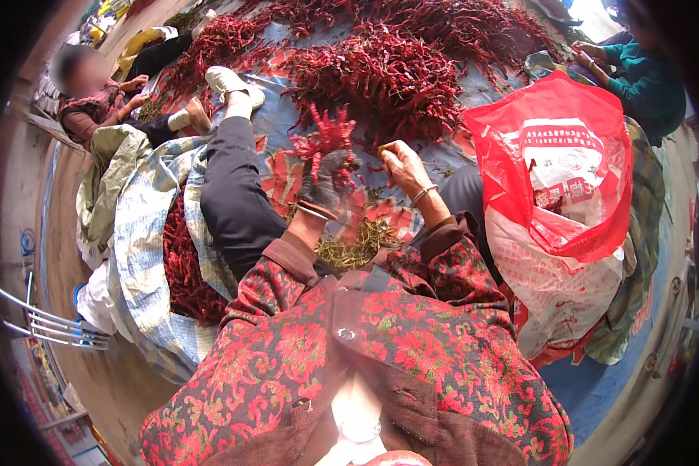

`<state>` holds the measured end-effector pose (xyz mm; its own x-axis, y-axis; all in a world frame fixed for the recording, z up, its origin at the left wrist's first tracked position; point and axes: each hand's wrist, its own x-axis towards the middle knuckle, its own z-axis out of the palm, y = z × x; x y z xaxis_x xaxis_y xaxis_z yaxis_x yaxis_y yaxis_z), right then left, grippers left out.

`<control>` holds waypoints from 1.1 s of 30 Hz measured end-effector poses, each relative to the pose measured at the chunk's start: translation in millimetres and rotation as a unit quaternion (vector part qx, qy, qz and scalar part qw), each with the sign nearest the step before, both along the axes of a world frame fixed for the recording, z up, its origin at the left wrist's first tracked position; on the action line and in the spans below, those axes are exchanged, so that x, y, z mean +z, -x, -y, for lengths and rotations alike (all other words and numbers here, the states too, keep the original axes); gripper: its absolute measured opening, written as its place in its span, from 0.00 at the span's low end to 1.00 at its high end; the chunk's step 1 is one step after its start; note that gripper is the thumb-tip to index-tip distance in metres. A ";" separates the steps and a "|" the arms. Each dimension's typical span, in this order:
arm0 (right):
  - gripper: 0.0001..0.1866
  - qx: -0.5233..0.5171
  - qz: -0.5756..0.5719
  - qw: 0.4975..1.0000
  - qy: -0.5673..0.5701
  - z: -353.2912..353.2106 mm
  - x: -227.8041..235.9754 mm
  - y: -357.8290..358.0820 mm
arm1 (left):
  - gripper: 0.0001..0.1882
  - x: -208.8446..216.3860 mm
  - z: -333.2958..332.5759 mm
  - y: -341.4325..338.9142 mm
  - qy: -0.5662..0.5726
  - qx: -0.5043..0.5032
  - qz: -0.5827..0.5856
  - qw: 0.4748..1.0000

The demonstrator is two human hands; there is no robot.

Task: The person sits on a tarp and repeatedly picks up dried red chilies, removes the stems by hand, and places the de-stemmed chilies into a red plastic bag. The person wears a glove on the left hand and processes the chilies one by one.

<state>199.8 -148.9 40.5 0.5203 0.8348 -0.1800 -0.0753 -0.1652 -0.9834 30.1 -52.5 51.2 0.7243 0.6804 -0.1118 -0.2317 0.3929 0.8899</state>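
My left hand [330,182], in a dark glove, is closed around a bunch of red dried chili peppers [322,144] that fan out above the fist. Close by on the right, my bare right hand [404,167] pinches a small stem-like bit [383,147] between thumb and fingers; it is too small to make out fully. Below both hands, between my legs, lies a heap of greenish-brown stems [357,245]. Just beyond the hands rises a large pile of red dried chilies [377,78] on a blue sheet.
At my right stands a red and white plastic bag [555,186], its mouth wide. A checked woven sack [144,233] holding more chilies lies at my left. Two other people sit at the far left [93,116] and far right [637,78]. A metal fork-like rack [50,322] is at the left edge.
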 end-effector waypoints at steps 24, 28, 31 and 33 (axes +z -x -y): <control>0.09 0.091 -0.075 0.993 -0.001 9.6 -17.6 1.5 | 0.18 140.1 -64.6 226.7 -0.523 0.303 -0.352 0.715; 0.10 0.106 -0.064 0.992 0.005 7.2 -23.3 -2.5 | 0.22 57.4 -72.8 330.9 -0.477 0.221 -0.647 0.552; 0.10 0.110 -0.026 0.994 -0.001 11.7 -30.1 -12.4 | 0.26 6.1 -47.1 388.2 -0.251 0.187 -0.826 0.470; 0.10 0.121 -0.047 0.991 0.013 12.8 -36.4 -3.3 | 0.24 -35.2 -41.3 462.7 -0.228 0.253 -0.838 0.426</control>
<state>203.1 -161.7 4.1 0.2859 0.9273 -0.2415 -0.1218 -0.2148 -0.9690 -432.6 -11.2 16.0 -0.3649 0.9300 0.0435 0.9273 0.3673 -0.0718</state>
